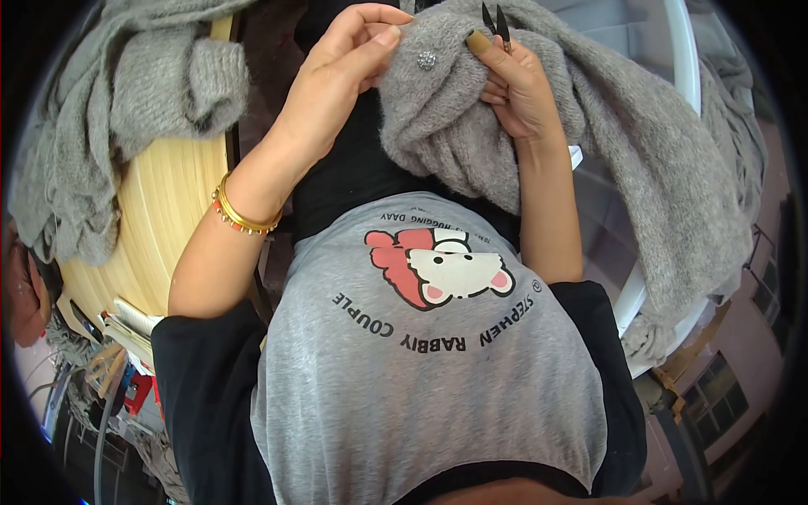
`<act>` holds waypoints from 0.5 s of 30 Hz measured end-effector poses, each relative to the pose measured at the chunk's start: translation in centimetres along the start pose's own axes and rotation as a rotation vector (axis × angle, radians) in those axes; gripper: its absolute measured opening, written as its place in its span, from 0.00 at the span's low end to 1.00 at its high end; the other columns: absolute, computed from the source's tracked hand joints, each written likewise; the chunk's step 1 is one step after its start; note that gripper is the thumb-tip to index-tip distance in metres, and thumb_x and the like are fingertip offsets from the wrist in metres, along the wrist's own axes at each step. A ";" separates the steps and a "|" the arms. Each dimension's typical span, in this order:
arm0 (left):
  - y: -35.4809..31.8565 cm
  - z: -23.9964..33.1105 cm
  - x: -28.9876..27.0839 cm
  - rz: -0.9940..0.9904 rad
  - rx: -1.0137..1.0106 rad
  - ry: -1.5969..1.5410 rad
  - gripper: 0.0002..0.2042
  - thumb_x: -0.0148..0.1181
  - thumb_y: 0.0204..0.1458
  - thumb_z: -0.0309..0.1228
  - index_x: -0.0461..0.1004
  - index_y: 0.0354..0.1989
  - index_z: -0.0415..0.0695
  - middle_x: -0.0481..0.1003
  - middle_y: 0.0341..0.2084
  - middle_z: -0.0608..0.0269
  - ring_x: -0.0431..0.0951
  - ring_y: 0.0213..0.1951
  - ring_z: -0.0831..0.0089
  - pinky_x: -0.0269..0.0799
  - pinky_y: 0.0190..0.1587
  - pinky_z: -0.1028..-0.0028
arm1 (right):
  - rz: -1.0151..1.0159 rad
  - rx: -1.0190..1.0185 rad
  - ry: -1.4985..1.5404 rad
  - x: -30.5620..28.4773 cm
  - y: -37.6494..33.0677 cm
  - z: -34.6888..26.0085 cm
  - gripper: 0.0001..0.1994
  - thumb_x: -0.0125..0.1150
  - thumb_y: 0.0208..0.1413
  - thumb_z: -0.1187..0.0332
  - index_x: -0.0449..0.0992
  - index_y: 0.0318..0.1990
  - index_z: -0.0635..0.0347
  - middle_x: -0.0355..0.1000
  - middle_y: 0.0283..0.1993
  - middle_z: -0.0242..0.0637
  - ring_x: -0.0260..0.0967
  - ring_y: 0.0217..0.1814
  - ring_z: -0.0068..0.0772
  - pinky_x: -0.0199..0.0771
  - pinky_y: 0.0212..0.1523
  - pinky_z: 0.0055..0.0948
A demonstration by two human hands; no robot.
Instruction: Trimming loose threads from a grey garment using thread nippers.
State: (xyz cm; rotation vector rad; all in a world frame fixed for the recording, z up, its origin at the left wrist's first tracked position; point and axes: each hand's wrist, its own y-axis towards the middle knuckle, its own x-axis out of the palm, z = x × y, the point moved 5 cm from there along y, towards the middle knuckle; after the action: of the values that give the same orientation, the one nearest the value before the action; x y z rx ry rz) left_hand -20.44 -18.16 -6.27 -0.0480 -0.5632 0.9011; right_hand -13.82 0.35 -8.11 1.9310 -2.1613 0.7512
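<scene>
A fuzzy grey knitted garment (pixel 606 143) lies across my lap and drapes to the right. My left hand (pixel 341 71) pinches its folded edge beside a small sparkly round button (pixel 427 60). My right hand (pixel 513 88) grips the same fold from the right and also holds small black thread snips (pixel 495 18), whose two pointed tips stick up above the fingers. The button sits between the two hands. I wear gold and beaded bangles (pixel 240 217) on the left wrist.
More grey knitwear (pixel 109 101) is heaped on a pale wooden table (pixel 164 219) at the left. A white curved rail (pixel 686 59) runs behind the garment at the right. Clutter and cables (pixel 109 370) lie on the floor at lower left.
</scene>
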 end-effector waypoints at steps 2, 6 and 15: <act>0.0 0.2 0.5 -0.056 0.097 0.152 0.11 0.55 0.62 0.25 0.72 0.52 0.40 0.74 0.45 0.70 0.71 0.43 0.85 0.67 0.49 0.81 | 0.044 0.009 -0.027 -0.1 -0.1 -0.2 0.06 0.62 0.61 0.65 0.72 0.33 0.52 0.54 0.17 0.12 0.44 0.14 0.04 0.42 0.16 0.10; 0.1 0.4 1.1 -0.124 0.287 0.404 0.13 0.58 0.59 0.26 0.75 0.52 0.44 0.72 0.41 0.69 0.72 0.34 0.89 0.67 0.39 0.85 | 0.049 0.016 0.007 -0.9 -0.1 0.1 0.06 0.61 0.62 0.65 0.72 0.33 0.52 0.53 0.16 0.12 0.44 0.14 0.03 0.43 0.16 0.09; 0.0 0.0 1.2 -0.035 0.284 0.561 0.09 0.62 0.57 0.25 0.80 0.45 0.42 0.75 0.31 0.73 0.68 0.28 0.91 0.65 0.31 0.86 | 0.011 -0.007 0.057 -1.5 -0.3 0.2 0.06 0.61 0.62 0.65 0.73 0.34 0.54 0.56 0.18 0.14 0.45 0.15 0.03 0.44 0.16 0.09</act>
State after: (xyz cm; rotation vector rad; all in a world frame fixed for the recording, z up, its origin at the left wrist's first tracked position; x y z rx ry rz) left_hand -19.89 -17.21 -5.71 -0.0318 0.0864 0.8779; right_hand -13.30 1.56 -8.82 1.8723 -2.1409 0.7896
